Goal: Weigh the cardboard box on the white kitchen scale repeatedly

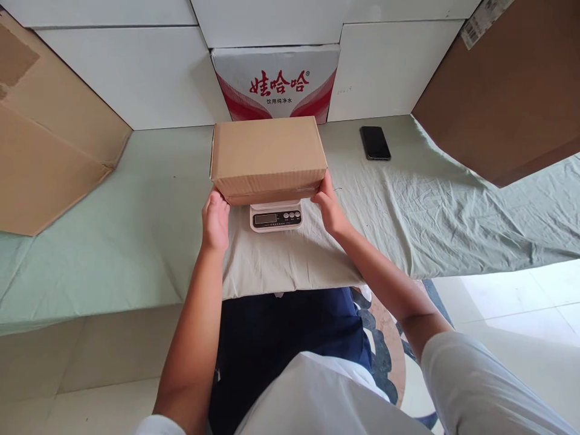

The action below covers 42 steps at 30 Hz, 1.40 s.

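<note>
A closed brown cardboard box [268,154] rests on a small white digital scale [275,218] at the middle of the cloth-covered table [136,229]. My left hand [215,221] touches the box's near left corner, fingers curled at its lower edge. At the near right corner my right hand [330,205] presses against the box's side. Only the scale's front panel, with its display and buttons, shows beneath the box; the platform is hidden.
A black phone [375,142] lies flat at the back right. A white carton with red print [276,84] stands behind the box against white panels. Large cardboard sheets lean at the left [45,139] and right [512,84]. Tiled floor lies below the table edge.
</note>
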### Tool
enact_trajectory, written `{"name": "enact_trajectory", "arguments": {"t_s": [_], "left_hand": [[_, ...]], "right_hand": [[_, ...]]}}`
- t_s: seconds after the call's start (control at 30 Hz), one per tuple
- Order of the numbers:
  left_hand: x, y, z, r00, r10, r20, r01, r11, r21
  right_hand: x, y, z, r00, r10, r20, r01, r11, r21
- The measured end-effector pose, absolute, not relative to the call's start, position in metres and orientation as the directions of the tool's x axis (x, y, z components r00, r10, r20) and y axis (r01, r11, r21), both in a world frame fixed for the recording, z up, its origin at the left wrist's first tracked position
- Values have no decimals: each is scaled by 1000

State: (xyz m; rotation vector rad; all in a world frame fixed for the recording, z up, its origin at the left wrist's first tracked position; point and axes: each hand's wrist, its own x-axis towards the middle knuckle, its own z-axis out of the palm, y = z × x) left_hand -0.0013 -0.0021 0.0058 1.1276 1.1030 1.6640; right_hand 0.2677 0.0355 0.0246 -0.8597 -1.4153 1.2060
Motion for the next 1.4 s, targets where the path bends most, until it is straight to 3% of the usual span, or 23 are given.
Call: {"name": "enact_trajectory", "arguments": {"t_s": [0.83, 1.1, 1.4], "left_hand": [[-12, 4, -2, -198, 952, 232, -99, -255, 962], [-26, 1, 2, -420, 845, 331, -47, -384, 922], [-22, 3, -1, -326, 893, 310, -18, -334, 942]], "right_hand": [[269, 33, 22, -196, 947, 255, -60, 248, -967], [284, 51, -1, 31, 970, 243, -164, 245, -956], [302, 66, -5, 98, 969, 225, -233, 242, -942]]}}
